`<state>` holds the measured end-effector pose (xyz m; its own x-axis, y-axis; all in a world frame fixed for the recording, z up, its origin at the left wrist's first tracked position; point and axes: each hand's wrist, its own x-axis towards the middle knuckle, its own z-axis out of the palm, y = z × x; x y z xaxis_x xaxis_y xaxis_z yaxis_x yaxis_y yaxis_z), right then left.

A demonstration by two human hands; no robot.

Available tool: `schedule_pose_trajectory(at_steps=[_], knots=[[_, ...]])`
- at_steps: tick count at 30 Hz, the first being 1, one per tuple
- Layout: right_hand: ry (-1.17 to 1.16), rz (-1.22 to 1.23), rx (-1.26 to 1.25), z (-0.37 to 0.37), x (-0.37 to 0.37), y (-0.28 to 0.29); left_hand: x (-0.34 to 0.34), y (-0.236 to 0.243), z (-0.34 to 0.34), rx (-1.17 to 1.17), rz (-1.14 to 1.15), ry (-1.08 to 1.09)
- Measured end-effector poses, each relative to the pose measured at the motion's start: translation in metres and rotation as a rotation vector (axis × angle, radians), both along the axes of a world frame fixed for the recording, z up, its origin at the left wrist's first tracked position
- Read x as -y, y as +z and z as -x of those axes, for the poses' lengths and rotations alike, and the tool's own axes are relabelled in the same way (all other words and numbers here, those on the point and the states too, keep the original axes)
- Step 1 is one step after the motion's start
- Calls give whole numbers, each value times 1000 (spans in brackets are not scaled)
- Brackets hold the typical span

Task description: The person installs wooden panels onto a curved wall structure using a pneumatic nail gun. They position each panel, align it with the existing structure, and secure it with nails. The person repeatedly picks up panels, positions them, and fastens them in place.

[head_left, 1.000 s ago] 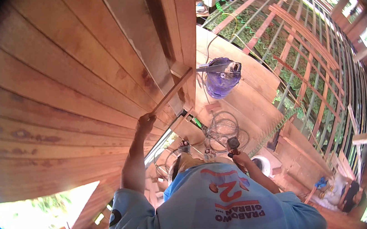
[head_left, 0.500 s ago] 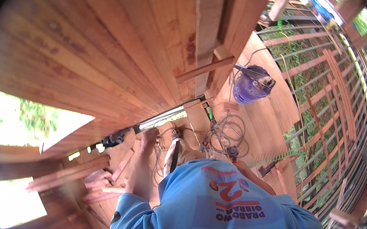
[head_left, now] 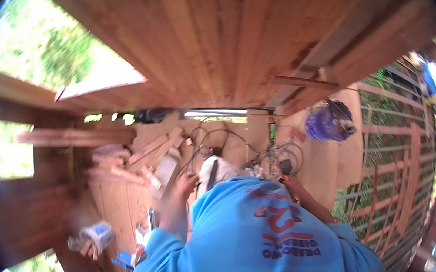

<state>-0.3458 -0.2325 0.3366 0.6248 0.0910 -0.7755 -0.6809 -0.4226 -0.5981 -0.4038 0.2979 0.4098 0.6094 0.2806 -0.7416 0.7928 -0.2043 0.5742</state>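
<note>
My left hand (head_left: 187, 184) is blurred, its fingers curled in, beside my light-trousered leg. Whatever it may hold is too smeared to make out. Close to it, a greyish wooden board (head_left: 166, 167) slants across the floor. On my other side, my right hand (head_left: 290, 184) is closed around a dark tool with an orange part (head_left: 285, 167). The tool's kind is unclear, and my blue shirt (head_left: 230, 238) hides part of that arm. Coiled dark cable (head_left: 297, 151) lies on the floor just beyond the tool.
A purple bucket (head_left: 325, 124) stands right of the cable. Past the floor edge, an open lattice of slats (head_left: 396, 168) shows greenery below. Wood offcuts (head_left: 118, 167) are piled at left, near a white bucket (head_left: 99, 235). A plank wall (head_left: 207, 45) rises ahead.
My view has swung left, bringing the white bucket and blue items at lower left into sight. My left hand has come lower, closer to my body. The tool stays in my right hand.
</note>
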Motion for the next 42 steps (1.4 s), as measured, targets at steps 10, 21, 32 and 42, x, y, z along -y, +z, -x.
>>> schedule_pose_trajectory(at_steps=[10, 21, 32, 42], knots=[[28, 248, 22, -40, -130, 55, -107, -25, -37, -20, -11, -107], [72, 448, 24, -24, -221, 47, -176, 17, -137, -37, 110, -127], [-127, 347, 75, -19, -239, 59, -201, -9, -167, -62, 144, -208], [-63, 402, 155, -25, -228, 47, -177, -20, -175, -84, 139, -328]])
